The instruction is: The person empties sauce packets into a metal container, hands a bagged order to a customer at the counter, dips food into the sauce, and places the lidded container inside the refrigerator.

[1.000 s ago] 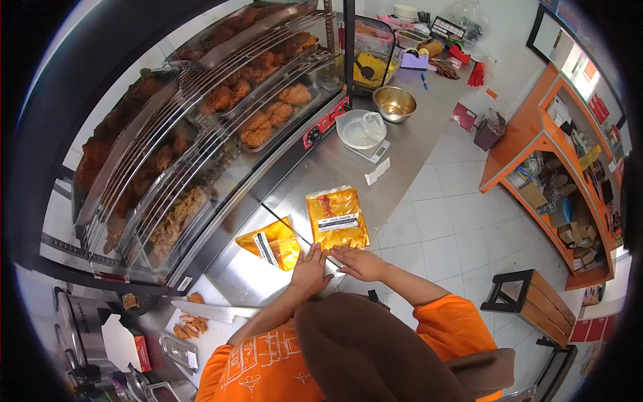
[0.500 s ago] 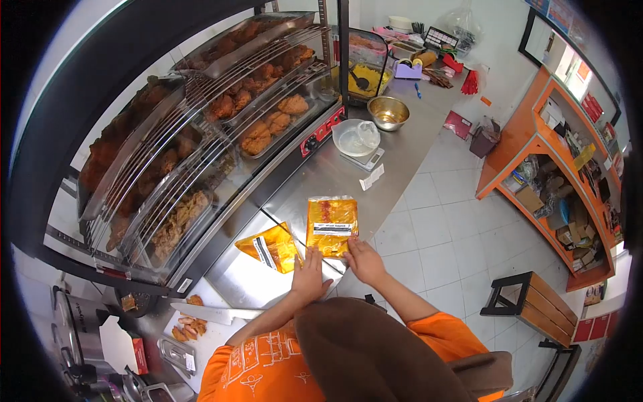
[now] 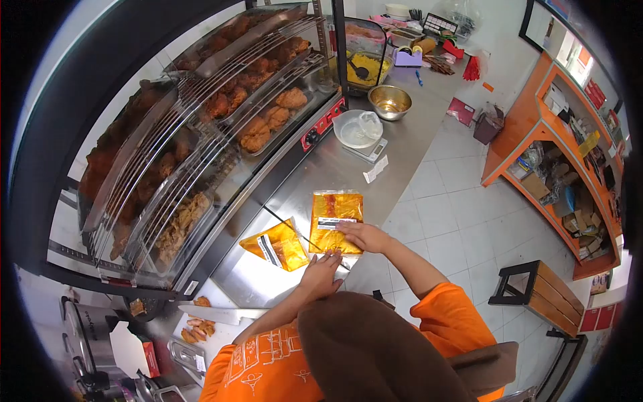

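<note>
A flat yellow-orange plastic packet (image 3: pixel 341 208) with a black-and-white label strip lies on the steel counter in front of me. My right hand (image 3: pixel 366 236) rests on its right side, fingers stretched out across the label. At the packet's lower left edge is my left hand (image 3: pixel 323 273), palm down, with its fingers extended and the fingertips at the plastic. Left of it sits a second yellow packet (image 3: pixel 289 246), roughly triangular in outline, with a similar label; neither hand holds it. A thin dark line crosses the counter between the two packets.
A glass warmer cabinet (image 3: pixel 268 157) with fried chicken stands along the left. Farther up the counter are a scale (image 3: pixel 375 151) carrying a plastic tub (image 3: pixel 355 130), and a metal bowl (image 3: pixel 390 100). A large knife (image 3: pixel 218 313) lies by cut chicken (image 3: pixel 197 329) at lower left.
My right hand has moved up from the packet's lower right corner onto its label. My left hand has shifted slightly right, nearer its lower edge. The camera view has shifted a little.
</note>
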Demonstrator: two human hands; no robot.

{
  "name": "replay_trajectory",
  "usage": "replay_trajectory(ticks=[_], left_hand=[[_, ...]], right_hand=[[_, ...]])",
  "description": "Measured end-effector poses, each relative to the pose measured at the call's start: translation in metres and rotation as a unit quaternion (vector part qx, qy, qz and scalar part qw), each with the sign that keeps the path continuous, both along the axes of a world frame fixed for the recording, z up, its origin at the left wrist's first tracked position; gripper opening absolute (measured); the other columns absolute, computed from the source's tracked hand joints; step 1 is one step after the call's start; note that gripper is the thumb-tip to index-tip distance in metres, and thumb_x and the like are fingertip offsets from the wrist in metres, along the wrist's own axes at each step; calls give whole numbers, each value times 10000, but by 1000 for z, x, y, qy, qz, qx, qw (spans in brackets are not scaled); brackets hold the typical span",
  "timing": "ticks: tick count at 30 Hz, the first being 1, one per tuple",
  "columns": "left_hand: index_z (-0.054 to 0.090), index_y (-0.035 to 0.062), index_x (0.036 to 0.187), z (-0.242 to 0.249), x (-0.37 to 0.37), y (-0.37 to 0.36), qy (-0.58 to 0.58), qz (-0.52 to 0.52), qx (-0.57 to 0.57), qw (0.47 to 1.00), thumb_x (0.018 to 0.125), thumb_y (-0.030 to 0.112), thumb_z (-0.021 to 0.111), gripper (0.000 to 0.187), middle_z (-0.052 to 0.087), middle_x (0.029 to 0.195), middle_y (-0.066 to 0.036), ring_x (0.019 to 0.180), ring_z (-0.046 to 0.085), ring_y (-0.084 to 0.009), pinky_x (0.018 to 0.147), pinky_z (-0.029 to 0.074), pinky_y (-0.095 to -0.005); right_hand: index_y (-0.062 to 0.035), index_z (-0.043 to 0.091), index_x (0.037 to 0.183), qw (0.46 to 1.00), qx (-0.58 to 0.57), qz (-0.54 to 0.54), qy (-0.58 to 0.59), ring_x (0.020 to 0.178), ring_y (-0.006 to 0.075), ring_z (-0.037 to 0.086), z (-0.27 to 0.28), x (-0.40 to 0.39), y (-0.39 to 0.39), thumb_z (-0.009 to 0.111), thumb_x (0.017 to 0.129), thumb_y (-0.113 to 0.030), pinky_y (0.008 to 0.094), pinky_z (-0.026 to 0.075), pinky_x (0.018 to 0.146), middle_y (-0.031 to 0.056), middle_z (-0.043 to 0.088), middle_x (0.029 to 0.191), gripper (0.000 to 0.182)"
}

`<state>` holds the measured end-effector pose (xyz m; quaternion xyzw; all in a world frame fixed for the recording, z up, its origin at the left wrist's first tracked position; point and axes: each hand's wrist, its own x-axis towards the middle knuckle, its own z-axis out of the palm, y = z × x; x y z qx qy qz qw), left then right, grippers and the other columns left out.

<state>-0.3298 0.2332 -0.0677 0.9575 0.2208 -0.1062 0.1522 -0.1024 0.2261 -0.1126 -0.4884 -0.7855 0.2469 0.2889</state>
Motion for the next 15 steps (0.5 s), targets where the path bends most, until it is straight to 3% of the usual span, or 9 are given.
replay_trajectory(ticks=[4,7,8,11,12,15], left_hand=[[349,20,1323,-1,-5,0,-25,-2,-9,1000,790,401,564,689,326,1392,-128,1292,304,-286,1034,268,-490],[351,0,1313,-13,-7,-1,-111,-13,-60,992,817,364,532,641,338,1377,-164,1247,359,-317,1011,309,-459],[405,-14,1260,-14,-7,-2,-156,24,-195,968,805,333,555,592,397,1307,-198,1198,399,-335,991,340,-416],[448,-27,1198,-11,-12,-1,-165,71,-186,966,784,295,582,542,436,1236,-217,1145,437,-352,972,358,-399],[460,-48,1157,-7,-16,1,-155,70,-118,978,762,280,600,532,445,1202,-240,1141,442,-367,988,349,-415],[436,-80,1176,-24,-23,1,-99,38,-61,992,759,285,601,578,431,1221,-253,1154,432,-378,1012,329,-418]], right_hand=[[-11,467,1239,999,-7,-32,25,1159,327,459,2,-10,3,404,920,-208,370,344,999,175,485,1254,380],[5,481,1217,987,-51,-140,63,1152,329,458,11,-43,-7,428,917,-236,366,352,991,193,483,1243,389],[1,480,1218,991,-31,-110,62,1152,331,455,1,-50,-10,434,913,-263,372,358,983,191,493,1231,406],[-5,463,1236,996,21,-79,20,1160,327,449,7,-71,-23,438,911,-276,378,356,984,188,493,1232,424],[-14,447,1254,998,13,-53,16,1166,323,444,9,-73,-25,432,912,-279,383,351,990,184,491,1235,433],[-16,447,1252,999,-25,-14,43,1165,323,446,7,-82,-26,421,916,-278,388,353,990,184,489,1235,427]])
